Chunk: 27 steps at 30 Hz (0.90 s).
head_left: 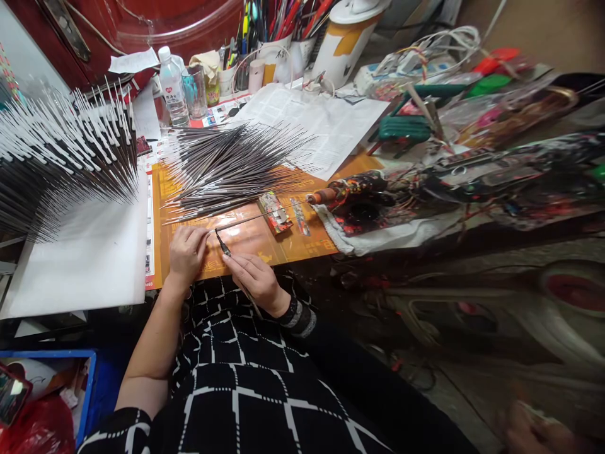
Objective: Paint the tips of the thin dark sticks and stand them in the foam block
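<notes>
checked sleeve [113, 435], left hand [186, 255], orange sheet [250, 243]

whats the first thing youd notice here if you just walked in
The eye goes first to the dense rows of white-tipped dark spikes jutting over a white board at the left edge. Next comes the big fan of thin grey sticks heaped on an orange mat in the middle. Just below it, the left hand holds a long thin stick and the right hand a dark-tipped tool.
</notes>
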{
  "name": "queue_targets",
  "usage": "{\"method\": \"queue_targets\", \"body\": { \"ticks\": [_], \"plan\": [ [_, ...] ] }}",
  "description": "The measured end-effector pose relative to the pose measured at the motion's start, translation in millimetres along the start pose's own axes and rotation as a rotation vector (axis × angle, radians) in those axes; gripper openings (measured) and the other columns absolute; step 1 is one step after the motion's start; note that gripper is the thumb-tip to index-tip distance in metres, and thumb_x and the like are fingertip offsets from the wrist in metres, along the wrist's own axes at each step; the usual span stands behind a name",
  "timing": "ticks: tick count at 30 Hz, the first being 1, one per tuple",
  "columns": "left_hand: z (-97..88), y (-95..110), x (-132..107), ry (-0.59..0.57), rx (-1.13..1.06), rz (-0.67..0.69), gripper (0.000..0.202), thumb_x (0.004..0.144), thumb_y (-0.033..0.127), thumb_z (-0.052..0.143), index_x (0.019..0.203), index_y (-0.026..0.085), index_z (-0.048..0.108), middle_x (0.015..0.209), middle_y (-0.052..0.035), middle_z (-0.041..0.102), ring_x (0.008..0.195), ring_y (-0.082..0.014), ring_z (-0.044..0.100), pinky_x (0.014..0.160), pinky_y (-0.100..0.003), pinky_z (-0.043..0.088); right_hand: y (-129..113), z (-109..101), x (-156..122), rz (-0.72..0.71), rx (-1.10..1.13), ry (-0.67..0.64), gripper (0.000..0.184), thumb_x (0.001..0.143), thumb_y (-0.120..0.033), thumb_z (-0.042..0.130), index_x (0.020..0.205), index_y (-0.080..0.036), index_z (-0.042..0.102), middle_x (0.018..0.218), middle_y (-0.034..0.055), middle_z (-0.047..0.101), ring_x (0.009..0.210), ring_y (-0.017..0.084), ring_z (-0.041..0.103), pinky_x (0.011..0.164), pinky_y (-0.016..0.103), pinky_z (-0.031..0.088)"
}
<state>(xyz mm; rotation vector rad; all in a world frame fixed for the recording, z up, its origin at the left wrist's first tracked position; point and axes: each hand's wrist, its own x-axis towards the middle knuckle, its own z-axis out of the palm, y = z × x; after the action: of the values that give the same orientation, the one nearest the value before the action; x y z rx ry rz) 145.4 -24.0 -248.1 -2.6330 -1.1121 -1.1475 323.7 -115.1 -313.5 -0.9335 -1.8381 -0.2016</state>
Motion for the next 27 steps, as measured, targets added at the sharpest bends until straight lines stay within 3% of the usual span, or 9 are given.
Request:
{"method": "queue_targets", "body": {
  "ticks": [12,18,22,27],
  "plan": [
    [-2.4,0,0,-0.034,-0.007,-0.079,0.021,0.102,0.028,0.051,0.095,0.021,0.069,0.088,-0.0049,0.071,0.084,-0.0190,0.058,0.080,-0.034,0.046,2,-6,0,-0.012,0.140,0.078,0.062,0.093,-0.008,0.056,0.153,-0.019,0.044,0.111,0.0119,0.075,0.100,0.022,0.072,0.087,0.038,0.064],
    [-16.8,-1,0,0.082,-0.072,-0.170,0.017,0.101,0.025,0.053,0.094,0.019,0.068,0.089,-0.0043,0.070,0.086,-0.0181,0.059,0.081,-0.033,0.047,1,-25,12,0.025,0.230,0.132,0.055,0.092,-0.005,0.054,0.146,-0.019,0.052,0.103,0.0104,0.075,0.094,0.019,0.072,0.081,0.034,0.062],
    [-26.5,-4,-2,0.118,-0.137,-0.232,0.015,0.099,0.028,0.058,0.094,0.019,0.069,0.088,-0.0031,0.069,0.085,-0.0167,0.062,0.080,-0.031,0.049,5,-49,23,0.172,0.281,0.213,0.046,0.094,-0.005,0.052,0.136,-0.023,0.060,0.103,0.0083,0.074,0.095,0.018,0.071,0.082,0.035,0.061],
    [-34.3,-2,-6,0.128,-0.208,-0.252,0.013,0.096,0.031,0.062,0.092,0.021,0.070,0.087,-0.0012,0.069,0.080,-0.0156,0.063,0.074,-0.030,0.050,18,-71,52,0.592,0.453,0.432,0.028,0.101,-0.021,0.051,0.123,-0.025,0.067,0.104,0.0056,0.076,0.084,0.014,0.072,0.074,0.029,0.061]
  ]
}}
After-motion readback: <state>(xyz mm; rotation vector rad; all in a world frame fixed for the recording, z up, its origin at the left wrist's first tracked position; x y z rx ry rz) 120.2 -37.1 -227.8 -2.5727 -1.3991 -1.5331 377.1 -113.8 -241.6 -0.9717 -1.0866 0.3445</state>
